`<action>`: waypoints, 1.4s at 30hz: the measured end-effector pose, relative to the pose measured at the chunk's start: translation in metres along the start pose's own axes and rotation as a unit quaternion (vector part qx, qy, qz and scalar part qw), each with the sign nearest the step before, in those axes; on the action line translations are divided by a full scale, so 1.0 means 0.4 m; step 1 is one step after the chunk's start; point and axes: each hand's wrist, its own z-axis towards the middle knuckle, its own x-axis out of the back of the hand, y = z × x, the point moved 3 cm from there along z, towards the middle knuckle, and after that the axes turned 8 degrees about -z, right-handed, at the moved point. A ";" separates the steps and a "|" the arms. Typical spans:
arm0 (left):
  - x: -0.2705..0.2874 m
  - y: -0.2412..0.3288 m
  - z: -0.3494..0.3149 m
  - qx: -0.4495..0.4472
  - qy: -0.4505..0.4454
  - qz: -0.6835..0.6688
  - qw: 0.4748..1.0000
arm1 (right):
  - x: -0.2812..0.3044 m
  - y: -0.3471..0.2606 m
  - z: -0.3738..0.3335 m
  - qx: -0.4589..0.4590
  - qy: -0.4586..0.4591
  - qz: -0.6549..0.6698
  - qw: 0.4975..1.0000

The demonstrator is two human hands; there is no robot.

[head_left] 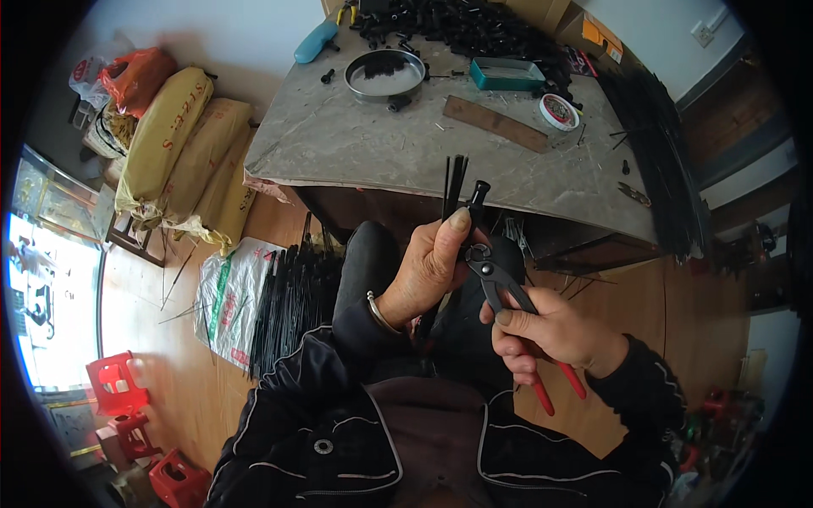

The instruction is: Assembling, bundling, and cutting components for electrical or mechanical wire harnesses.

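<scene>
My left hand is closed around several thin black rods, which stick up past its fingers. Beside them, near the thumb, stands a short black tubular piece with a flared top. In my right hand are end-cutting pincers with red grips, held at a slant. Their jaws lie close against the left hand's fingers, below the tubular piece. Whether the jaws bite on anything is hidden. Both hands are above my lap, in front of the table edge.
On the grey table are a round metal pan, a teal tray, a flat brown strip, a round tin, pliers and heaped black parts. Black rods lie left of my legs, near yellow sacks.
</scene>
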 end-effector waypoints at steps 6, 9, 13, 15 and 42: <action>0.021 -0.011 0.015 0.000 0.021 -0.008 1.000 | 0.014 -0.042 0.029 0.048 0.190 -0.371 0.908; 0.022 -0.014 0.042 0.005 0.025 0.003 1.000 | 0.024 -0.040 0.038 0.018 0.153 -0.335 0.929; 0.032 -0.027 0.045 0.037 0.009 -0.039 0.998 | 0.046 -0.047 0.033 0.052 0.133 -0.324 0.935; 0.024 -0.019 0.045 0.047 0.015 -0.051 0.997 | 0.040 -0.071 0.004 0.001 0.126 -0.300 0.946; 0.154 0.214 0.106 -0.255 0.243 0.001 0.936 | 0.371 -0.159 0.263 0.285 0.534 -0.659 0.446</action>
